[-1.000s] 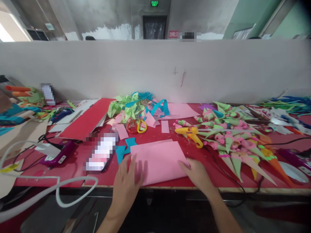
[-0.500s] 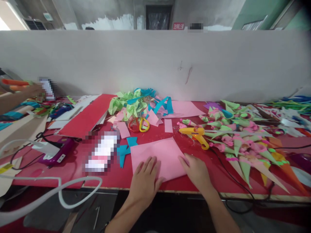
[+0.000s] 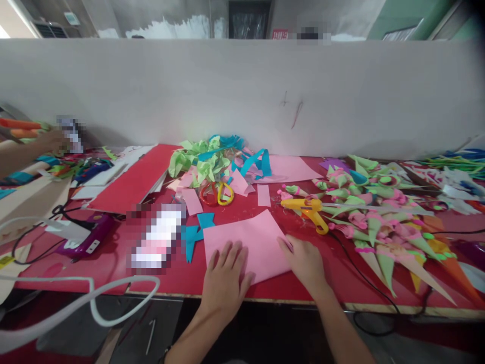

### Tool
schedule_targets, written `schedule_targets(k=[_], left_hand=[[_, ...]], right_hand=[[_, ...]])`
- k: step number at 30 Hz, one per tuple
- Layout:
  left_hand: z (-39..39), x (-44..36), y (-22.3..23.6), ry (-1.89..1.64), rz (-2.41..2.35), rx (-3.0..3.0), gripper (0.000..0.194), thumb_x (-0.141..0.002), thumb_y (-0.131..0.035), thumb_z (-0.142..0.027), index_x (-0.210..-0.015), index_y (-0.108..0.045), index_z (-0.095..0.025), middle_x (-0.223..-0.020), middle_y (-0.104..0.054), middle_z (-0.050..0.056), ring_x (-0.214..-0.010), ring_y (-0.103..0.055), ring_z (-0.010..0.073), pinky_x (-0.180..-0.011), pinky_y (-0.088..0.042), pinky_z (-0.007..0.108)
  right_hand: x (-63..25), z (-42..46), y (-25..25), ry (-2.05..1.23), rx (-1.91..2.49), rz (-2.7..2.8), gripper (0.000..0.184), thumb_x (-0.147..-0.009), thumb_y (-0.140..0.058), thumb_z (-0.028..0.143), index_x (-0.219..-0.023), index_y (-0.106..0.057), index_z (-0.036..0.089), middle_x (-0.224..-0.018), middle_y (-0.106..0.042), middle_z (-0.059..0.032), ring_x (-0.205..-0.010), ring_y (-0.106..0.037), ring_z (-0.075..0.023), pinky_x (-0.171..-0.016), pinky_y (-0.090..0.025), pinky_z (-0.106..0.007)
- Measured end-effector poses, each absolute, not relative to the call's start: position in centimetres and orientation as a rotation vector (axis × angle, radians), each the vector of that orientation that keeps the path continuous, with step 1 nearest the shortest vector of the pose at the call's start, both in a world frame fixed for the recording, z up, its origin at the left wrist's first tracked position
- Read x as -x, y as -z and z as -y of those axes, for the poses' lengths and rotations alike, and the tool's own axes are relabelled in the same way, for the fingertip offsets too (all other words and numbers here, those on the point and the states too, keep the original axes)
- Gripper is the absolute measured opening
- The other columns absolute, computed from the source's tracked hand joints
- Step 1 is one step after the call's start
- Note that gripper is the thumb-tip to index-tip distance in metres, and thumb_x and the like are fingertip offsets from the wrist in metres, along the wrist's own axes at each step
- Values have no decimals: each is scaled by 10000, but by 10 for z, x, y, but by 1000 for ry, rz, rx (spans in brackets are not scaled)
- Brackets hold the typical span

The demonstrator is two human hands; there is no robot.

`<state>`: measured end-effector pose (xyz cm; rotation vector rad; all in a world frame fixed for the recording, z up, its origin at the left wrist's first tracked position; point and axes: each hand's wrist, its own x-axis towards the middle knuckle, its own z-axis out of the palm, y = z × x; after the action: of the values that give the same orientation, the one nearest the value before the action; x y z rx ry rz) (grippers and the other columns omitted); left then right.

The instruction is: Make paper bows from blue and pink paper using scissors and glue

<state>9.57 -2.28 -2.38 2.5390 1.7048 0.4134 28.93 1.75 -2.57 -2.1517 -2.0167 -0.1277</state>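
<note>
A folded sheet of pink paper (image 3: 253,235) lies on the red tabletop near the front edge. My left hand (image 3: 226,278) rests flat on its lower left part, fingers stretched out. At the paper's right edge, my right hand (image 3: 305,263) pinches it, thumb on top and the other fingers partly hidden. Small blue paper cutouts (image 3: 192,237) sit just left of the sheet. Beyond its right corner is a yellow hot glue gun (image 3: 308,210). Scissors with red and yellow handles (image 3: 224,194) lie behind the sheet.
Crumpled green paper scraps (image 3: 200,159) are heaped behind the scissors. Many paper cones (image 3: 373,222) cover the right side. A phone (image 3: 159,237), a purple power strip (image 3: 85,237) and a white cable (image 3: 98,298) are at left. Another person's hand (image 3: 55,141) is at far left.
My left hand has moved right from the paper's left edge and flattened onto it. My right hand keeps the right edge. At far left, another person's hand has reached towards a propped phone.
</note>
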Motion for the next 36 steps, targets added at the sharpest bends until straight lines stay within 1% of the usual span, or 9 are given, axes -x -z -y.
schedule_targets(k=[5, 10, 18, 24, 28, 33, 36], left_hand=[[22, -95, 25, -398, -1727, -2527, 455, -840, -357, -392, -1260, -387, -219, -1319, -405, 25, -1219, -332, 248, -965, -295, 438], [22, -96, 25, -369, -1756, -2548, 453, -843, -341, -402, -1260, -385, -230, -1324, -399, 7, -1229, -318, 228, -973, -300, 414], [21, -95, 23, -323, -1731, -2518, 462, -850, -304, -424, -1274, -358, -251, -1342, -370, -21, -1242, -294, 213, -991, -284, 405], [21, -94, 21, -317, -1709, -2522, 458, -844, -335, -396, -1272, -364, -237, -1340, -375, 3, -1239, -297, 227, -987, -285, 418], [21, -94, 23, -302, -1698, -2547, 463, -840, -352, -369, -1278, -352, -221, -1343, -370, 19, -1241, -291, 235, -982, -287, 432], [20, -95, 23, -316, -1727, -2523, 453, -836, -354, -381, -1267, -365, -241, -1335, -382, -2, -1236, -298, 227, -987, -282, 435], [20, -94, 22, -304, -1728, -2545, 449, -833, -368, -367, -1262, -374, -234, -1329, -392, 6, -1232, -306, 228, -983, -288, 436]], right_hand=[[-286, -19, 23, 61, 2205, 2013, 333, -841, -386, 400, -709, -602, 184, -606, -632, -75, -532, -563, -165, -451, -175, -245], [-281, -18, 19, 68, 2285, 1998, 276, -838, -410, 370, -750, -596, 187, -616, -638, -63, -552, -586, -165, -450, -179, -237], [-278, -16, 23, 103, 2249, 2009, 262, -847, -408, 325, -738, -582, 162, -709, -654, -63, -644, -608, -166, -508, -278, -230], [-274, -16, 15, 61, 2372, 2025, 240, -855, -383, 328, -830, -564, 172, -709, -653, -66, -647, -618, -194, -478, -277, -233], [-273, -16, 12, 42, 2390, 2047, 237, -860, -373, 321, -841, -557, 173, -724, -654, -66, -664, -624, -204, -487, -301, -230], [-273, -17, 13, 43, 2374, 2049, 229, -857, -377, 313, -840, -557, 174, -730, -656, -67, -671, -628, -215, -496, -330, -236], [-273, -18, 13, 47, 2375, 2047, 229, -857, -376, 305, -841, -563, 173, -719, -657, -69, -667, -630, -225, -496, -342, -246]])
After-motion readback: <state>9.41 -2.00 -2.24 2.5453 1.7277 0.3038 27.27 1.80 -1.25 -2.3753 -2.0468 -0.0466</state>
